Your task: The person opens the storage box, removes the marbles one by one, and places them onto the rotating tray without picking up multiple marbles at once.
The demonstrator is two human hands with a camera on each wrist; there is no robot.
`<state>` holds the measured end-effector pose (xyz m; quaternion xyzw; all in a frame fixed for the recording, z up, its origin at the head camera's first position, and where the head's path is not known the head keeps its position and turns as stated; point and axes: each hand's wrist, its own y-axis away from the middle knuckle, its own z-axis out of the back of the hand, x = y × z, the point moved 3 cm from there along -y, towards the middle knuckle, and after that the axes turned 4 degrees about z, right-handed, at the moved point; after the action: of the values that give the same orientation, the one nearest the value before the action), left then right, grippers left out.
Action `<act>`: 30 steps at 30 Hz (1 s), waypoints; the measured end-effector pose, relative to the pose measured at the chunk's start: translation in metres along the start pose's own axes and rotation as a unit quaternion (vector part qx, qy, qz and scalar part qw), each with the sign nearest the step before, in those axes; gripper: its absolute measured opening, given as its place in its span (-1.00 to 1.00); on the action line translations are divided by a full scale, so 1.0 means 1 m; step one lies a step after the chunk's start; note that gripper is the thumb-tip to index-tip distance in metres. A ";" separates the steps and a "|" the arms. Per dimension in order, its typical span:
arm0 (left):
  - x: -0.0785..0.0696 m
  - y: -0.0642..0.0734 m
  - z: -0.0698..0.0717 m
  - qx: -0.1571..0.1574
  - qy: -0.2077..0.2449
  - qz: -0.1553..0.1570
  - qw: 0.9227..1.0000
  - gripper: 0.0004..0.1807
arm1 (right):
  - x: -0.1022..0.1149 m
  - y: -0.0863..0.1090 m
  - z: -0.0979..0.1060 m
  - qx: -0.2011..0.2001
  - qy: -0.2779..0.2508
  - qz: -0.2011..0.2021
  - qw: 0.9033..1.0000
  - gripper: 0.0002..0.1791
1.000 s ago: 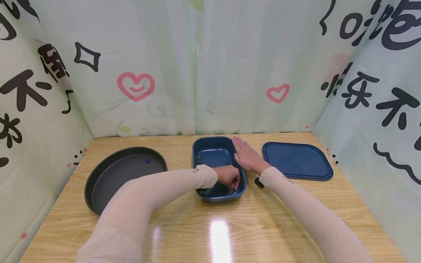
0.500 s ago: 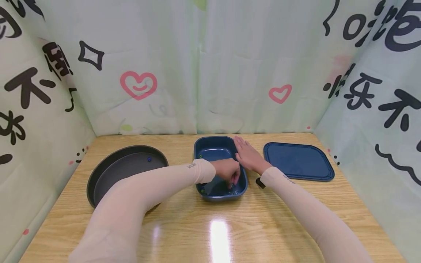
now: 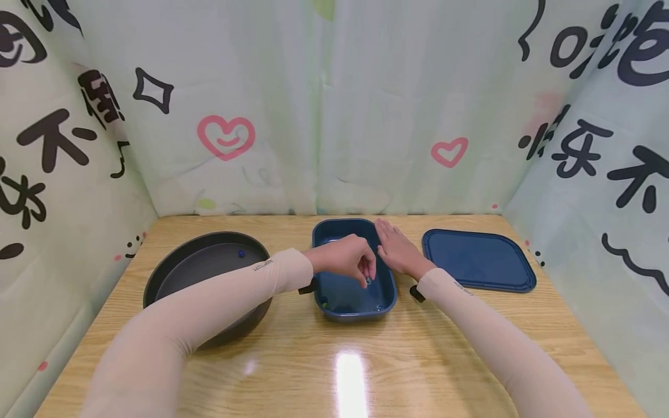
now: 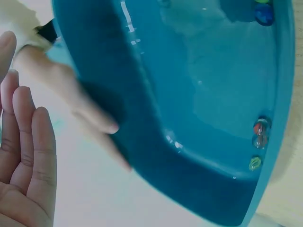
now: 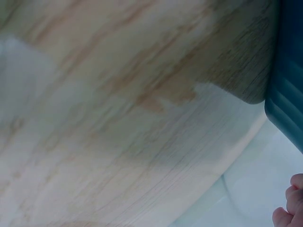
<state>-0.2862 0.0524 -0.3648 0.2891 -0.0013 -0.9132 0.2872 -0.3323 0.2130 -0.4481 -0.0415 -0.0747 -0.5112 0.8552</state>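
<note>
My left hand point(image 3: 345, 256) is over the dark blue box point(image 3: 340, 316), pinching a small clear-green glass marble point(image 3: 368, 280) at its fingertips. The left wrist view shows the fingers point(image 4: 43, 146) along the left edge; the held marble is out of sight there. Fingers straight, my right hand point(image 3: 398, 249) lies against the right rim of the box. On the box floor lie loose marbles: a reddish one point(image 4: 259, 127), a green-streaked one point(image 4: 254, 163) and a blue one point(image 4: 264, 15) among them. One blue marble point(image 3: 241, 253) sits in the round dark pan point(image 3: 209, 241).
A flat blue lid point(image 3: 478, 259) lies on the wooden table point(image 3: 292, 371), right of the box. The pan stands to the left, partly hidden under my left sleeve point(image 3: 209, 293). Printed curtains point(image 3: 355, 110) enclose the table at the back and both sides.
My left hand has risen from the near right corner of the box floor, bringing a marble up in its fingertips. The right hand stays at the rim.
</note>
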 end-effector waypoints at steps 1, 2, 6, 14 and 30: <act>-0.001 0.004 0.002 -0.004 0.003 0.001 1.000 -0.87 | 0.000 0.000 -0.001 -0.001 0.000 -0.001 1.000 -0.33; -0.002 0.009 0.003 -0.010 0.005 0.002 1.000 -0.86 | 0.000 0.000 -0.001 -0.002 -0.001 -0.001 1.000 -0.33; -0.004 0.026 0.008 -0.039 0.016 -0.002 0.999 -0.86 | 0.001 0.001 -0.003 -0.005 -0.006 -0.004 1.000 -0.33; 0.000 0.070 0.019 -0.100 0.044 -0.020 0.994 -0.84 | 0.002 0.002 -0.005 0.002 -0.001 -0.009 1.000 -0.33; 0.064 0.167 0.041 -0.233 0.106 0.118 0.959 -0.83 | 0.004 0.002 0.001 0.011 -0.015 -0.004 1.000 -0.33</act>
<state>-0.2636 -0.1281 -0.3361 0.3067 0.2079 -0.8121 0.4508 -0.3291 0.2107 -0.4464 -0.0399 -0.0935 -0.5130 0.8524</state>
